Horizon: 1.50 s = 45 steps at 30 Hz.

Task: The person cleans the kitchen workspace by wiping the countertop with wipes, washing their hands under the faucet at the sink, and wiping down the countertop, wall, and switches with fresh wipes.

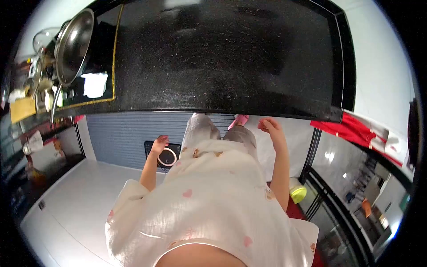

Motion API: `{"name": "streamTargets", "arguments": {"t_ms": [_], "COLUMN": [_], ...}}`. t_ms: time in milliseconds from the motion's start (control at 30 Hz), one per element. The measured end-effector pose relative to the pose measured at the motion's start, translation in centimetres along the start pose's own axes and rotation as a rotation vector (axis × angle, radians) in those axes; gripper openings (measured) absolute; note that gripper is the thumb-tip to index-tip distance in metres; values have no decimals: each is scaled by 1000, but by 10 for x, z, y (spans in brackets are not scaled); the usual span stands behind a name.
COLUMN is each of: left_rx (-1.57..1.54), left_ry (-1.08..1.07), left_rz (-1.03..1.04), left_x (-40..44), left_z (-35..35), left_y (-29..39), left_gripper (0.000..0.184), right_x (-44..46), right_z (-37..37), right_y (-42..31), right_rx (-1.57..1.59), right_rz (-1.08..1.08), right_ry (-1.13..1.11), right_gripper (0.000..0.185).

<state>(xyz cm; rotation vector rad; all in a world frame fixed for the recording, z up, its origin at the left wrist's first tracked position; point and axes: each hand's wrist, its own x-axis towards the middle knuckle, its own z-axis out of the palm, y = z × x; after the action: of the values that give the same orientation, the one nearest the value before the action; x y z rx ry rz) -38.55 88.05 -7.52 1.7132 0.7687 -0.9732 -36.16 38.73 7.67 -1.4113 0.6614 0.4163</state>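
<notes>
My left hand (160, 143) hangs at my left side, below the front edge of the black countertop (222, 62). Its fingers are loosely curled and apart, with nothing in them. Behind it, near the floor, is a dark square object with a pale ring (167, 157). My right hand (270, 128) is just under the counter's front edge, on the right of my legs. Its fingers are bent but not closed, and I see nothing held. Neither hand touches the counter.
A steel pan (74, 46) stands at the counter's left, beside a white cloth or paper (94, 85). Utensils and a glass lid crowd the far left. Red cloth (344, 129) hangs at the right edge. A yellow-green item (298, 194) is low on the right.
</notes>
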Motion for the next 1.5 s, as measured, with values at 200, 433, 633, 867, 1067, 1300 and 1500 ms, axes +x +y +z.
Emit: {"name": "streamTargets", "arguments": {"t_ms": [200,433,633,867,1067,1300,1500], "left_rx": [-46,-90,-14,34,263,684,780], "left_ry": [109,350,580,902,1179,1194,1159], "left_rz": [113,262,280,325,755,637,889], "left_x": [-35,-17,-42,-52,-50,-10,1], "left_z": [24,-27,-73,-149,-212,-247,-268], "left_y": [-7,-47,-11,30,181,245,256], "left_gripper": [18,22,24,22,18,25,22], "right_x": [15,36,66,74,58,67,67], "right_z": [-14,37,127,225,250,272,314], "right_y": [-16,-34,-72,-96,-89,-93,-103], "right_rx": [-93,-193,-337,-561,-535,-484,-476], "right_rz": [-76,-62,-95,-254,-285,-279,-287], "right_ry": [-13,-85,-246,-464,-570,-472,-325], "right_gripper": [13,18,29,20,17,15,15]}}
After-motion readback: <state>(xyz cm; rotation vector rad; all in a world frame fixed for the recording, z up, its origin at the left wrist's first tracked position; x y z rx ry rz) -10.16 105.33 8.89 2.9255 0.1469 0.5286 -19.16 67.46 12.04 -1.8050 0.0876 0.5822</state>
